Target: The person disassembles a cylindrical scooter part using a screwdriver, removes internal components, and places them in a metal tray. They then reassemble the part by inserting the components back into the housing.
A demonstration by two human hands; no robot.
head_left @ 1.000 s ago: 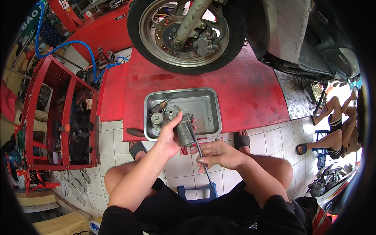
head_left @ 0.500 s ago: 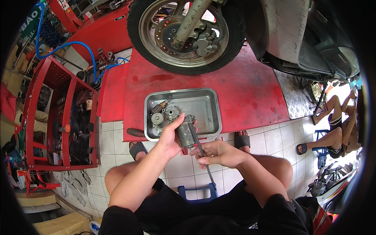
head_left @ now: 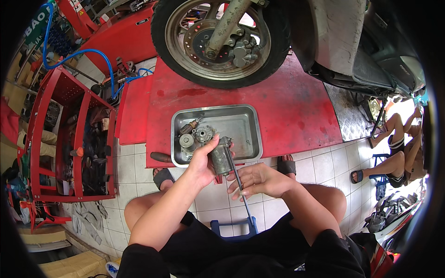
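Note:
My left hand is closed round a worn grey cylindrical motor, thumb along its upper side, near the front edge of a metal tray. A long thin metal rod tool runs from the motor's right side down toward my lap. Its far tip is hidden against the motor, so I cannot tell how it is seated. Around the rod, my right hand is loosely curled, with the thumb below and the fingers partly spread. Inside the tray lie a round metal housing, a short cylindrical part and a brownish part.
The tray rests on a red platform, below a motorbike's front wheel. A dark handle lies left of the tray. A red tool rack stands left; a blue stool is beneath me. Another person's legs show at right.
The fingers of my right hand have shifted and loosened round the rod, whose lower end has swung slightly left. The left hand and the motor stay where they were.

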